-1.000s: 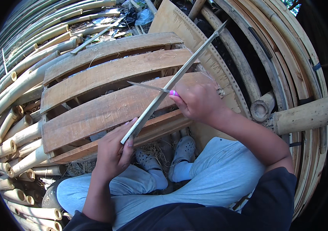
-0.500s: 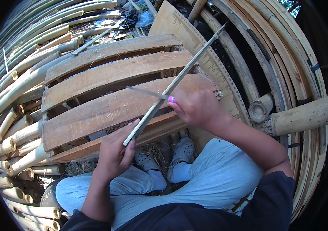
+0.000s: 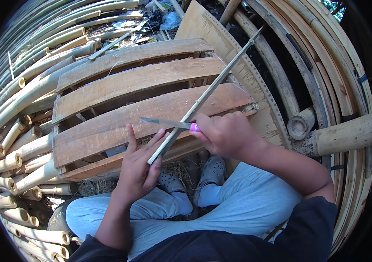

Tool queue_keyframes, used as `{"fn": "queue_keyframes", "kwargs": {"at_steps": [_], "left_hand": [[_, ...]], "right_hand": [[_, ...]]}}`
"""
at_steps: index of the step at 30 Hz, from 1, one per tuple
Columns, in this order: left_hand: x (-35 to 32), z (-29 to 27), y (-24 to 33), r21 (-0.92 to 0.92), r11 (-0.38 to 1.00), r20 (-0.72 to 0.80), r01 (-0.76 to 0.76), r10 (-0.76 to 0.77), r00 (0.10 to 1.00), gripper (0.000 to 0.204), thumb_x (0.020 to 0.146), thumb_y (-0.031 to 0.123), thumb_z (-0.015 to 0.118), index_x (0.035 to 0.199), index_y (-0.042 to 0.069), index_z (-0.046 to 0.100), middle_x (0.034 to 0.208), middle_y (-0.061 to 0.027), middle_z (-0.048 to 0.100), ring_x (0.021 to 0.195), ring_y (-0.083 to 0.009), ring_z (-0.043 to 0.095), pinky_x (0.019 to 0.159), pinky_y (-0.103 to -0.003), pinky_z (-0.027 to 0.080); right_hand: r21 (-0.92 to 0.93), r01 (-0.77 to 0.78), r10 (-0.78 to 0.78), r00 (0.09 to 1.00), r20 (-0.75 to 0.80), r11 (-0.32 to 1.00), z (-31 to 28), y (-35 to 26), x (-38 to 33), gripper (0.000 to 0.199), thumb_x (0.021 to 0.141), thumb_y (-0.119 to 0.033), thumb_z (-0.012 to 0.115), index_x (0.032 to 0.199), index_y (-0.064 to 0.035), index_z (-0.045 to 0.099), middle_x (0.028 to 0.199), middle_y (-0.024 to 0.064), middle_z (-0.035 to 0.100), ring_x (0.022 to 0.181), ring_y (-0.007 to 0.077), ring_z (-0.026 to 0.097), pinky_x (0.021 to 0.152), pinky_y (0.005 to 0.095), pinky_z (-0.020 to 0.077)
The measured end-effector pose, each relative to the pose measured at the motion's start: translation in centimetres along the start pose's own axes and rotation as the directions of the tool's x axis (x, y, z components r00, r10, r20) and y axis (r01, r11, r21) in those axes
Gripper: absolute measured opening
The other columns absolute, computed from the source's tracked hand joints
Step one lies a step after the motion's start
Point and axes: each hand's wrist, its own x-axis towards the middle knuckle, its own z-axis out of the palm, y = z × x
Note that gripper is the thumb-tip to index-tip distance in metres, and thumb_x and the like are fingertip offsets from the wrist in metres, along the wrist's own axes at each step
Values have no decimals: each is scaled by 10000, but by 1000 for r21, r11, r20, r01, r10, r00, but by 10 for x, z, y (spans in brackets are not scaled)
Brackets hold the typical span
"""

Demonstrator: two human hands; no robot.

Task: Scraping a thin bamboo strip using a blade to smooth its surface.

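My left hand (image 3: 138, 170) holds the near end of a long split bamboo strip (image 3: 207, 92), thumb below and some fingers along it, the index finger lifted away. The strip slants up to the right across a slatted wooden crate (image 3: 120, 114). In my right hand (image 3: 227, 134) is a knife (image 3: 164, 122) with a pink and white band on its handle. Its blade points left and lies across the strip, a little beyond my left fingertips. My right fingers wrap round the handle, most of which they hide.
Cut bamboo poles (image 3: 13, 161) are piled at the left. Long strips and poles (image 3: 325, 56) line the right, with a thick bamboo pole (image 3: 347, 134) jutting in. A brown patterned board (image 3: 255, 87) leans behind the crate. My feet in grey clogs (image 3: 212, 171) are below the crate.
The knife and my right hand have come down the strip, nearer my left hand. My left index finger has lifted and spread. The whole view has shifted slightly.
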Motion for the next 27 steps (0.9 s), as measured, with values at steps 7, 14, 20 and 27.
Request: {"fn": "queue_keyframes", "kwargs": {"at_steps": [7,14,20,27], "left_hand": [[3,-5,-3,6,999,21,34,-34,999,447,946,88,451,1367,-44,522,1347,-198,604,1328,-315,526,1219,-594,-48],[2,-5,1,115,993,25,4,-7,1000,495,933,59,471,1425,11,483,1418,-160,562,1379,-287,480,1190,-654,-70],[1,8,-4,415,907,66,-78,56,996,546,837,-47,591,1374,42,551,1403,-162,578,1357,-295,510,1206,-645,-12],[-3,4,-10,275,958,-38,-78,92,995,526,798,-100,646,1310,12,597,1281,-167,659,1259,-310,597,1210,-559,221]], "right_hand": [[-3,-89,89,994,-67,996,1,-1,3,315,1001,-356,557,817,-100,563,506,85,567,456,276,625,419,410,489],[-211,-405,390,914,-109,890,3,52,15,305,995,-355,569,826,-102,569,541,108,600,484,308,638,437,421,496],[-44,-68,68,998,-6,997,24,45,0,305,1000,-353,559,823,-105,568,534,85,597,452,276,615,421,423,466],[62,-124,122,992,40,990,20,17,1,289,1004,-311,556,838,-77,524,529,116,562,465,324,594,424,436,449]]}}
